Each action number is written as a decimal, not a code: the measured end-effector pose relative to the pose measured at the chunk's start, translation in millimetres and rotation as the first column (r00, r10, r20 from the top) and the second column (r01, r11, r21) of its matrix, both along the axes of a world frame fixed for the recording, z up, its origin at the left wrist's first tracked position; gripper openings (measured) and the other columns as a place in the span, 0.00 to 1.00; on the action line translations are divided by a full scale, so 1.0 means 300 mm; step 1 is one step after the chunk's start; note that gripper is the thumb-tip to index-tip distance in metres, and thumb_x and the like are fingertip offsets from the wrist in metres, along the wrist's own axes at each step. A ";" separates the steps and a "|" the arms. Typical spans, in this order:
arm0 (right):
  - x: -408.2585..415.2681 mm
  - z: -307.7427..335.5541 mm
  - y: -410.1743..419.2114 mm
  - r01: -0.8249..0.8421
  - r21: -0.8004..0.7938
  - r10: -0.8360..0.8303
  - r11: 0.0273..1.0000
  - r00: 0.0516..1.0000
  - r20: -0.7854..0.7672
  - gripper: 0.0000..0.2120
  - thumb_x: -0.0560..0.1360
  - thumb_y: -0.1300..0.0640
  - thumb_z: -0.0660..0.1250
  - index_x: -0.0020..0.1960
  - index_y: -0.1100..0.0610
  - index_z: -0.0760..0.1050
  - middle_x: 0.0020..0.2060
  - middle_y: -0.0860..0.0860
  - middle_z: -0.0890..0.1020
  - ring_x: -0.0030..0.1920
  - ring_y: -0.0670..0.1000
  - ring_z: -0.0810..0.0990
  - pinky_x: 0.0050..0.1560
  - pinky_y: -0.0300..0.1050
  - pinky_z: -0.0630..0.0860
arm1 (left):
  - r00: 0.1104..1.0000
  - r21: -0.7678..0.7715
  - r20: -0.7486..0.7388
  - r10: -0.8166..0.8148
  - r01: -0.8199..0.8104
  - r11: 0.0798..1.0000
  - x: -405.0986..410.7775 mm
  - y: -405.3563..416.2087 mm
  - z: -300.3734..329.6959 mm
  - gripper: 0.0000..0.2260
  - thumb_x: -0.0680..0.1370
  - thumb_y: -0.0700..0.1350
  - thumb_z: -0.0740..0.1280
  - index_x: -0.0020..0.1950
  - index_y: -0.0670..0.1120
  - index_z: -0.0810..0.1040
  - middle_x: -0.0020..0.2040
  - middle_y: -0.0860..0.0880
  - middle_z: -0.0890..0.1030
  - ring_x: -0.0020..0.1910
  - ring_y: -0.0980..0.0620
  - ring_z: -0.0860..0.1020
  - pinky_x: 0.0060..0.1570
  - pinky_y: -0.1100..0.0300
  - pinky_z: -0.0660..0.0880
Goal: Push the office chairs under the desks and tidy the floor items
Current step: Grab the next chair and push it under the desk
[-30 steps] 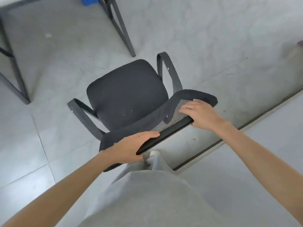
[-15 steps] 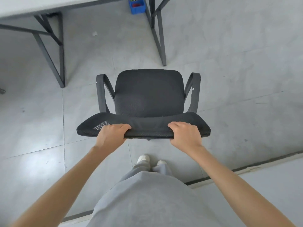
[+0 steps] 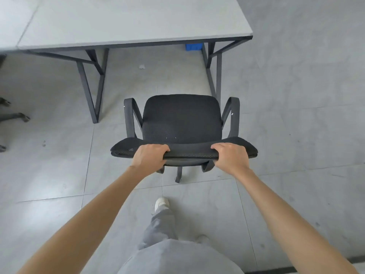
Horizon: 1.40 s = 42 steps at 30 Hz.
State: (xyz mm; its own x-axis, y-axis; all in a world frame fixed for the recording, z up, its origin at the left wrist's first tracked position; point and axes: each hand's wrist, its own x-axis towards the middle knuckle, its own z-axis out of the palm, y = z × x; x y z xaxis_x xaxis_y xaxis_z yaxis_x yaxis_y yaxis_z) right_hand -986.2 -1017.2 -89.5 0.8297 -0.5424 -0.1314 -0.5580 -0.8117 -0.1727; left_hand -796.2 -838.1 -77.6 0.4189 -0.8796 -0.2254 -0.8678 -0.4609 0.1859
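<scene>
A black office chair (image 3: 181,117) with armrests stands on the grey tiled floor, its seat facing a grey desk (image 3: 126,22) just ahead. My left hand (image 3: 148,157) grips the left part of the backrest's top edge, fingers curled over it. My right hand (image 3: 230,156) grips the right part of the same edge. The chair's front sits near the desk's right leg frame (image 3: 217,76), short of the desktop. A small white scrap (image 3: 141,66) lies on the floor under the desk.
A blue bin (image 3: 194,46) shows under the desk's far side. Wheels of another chair (image 3: 11,115) poke in at the left edge. The desk's left leg frame (image 3: 94,86) stands left of the chair. Open floor lies to the right.
The chair has swung round to face the desk and rolled forward toward it. Both hands stayed on the backrest, and I have stepped forward.
</scene>
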 end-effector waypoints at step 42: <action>1.689 0.035 -0.830 -0.472 0.032 0.473 0.881 0.881 0.000 0.20 0.68 0.57 0.66 0.59 0.49 0.77 0.53 0.47 0.82 0.56 0.53 0.78 0.49 0.44 0.72 | 0.916 0.060 0.040 0.398 -0.400 0.915 1.246 -0.551 0.012 0.14 0.76 0.47 0.61 0.62 0.50 0.71 0.54 0.51 0.81 0.51 0.46 0.78 0.46 0.54 0.73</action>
State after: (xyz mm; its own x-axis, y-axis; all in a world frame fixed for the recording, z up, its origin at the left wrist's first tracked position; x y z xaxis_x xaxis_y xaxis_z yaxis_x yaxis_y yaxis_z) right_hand -479.6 -1266.0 -79.1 0.9855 -0.0820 -0.1486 -0.1110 -0.9737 -0.1988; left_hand -422.3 -1003.4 -73.9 0.7384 -0.6217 -0.2612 -0.6133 -0.7802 0.1232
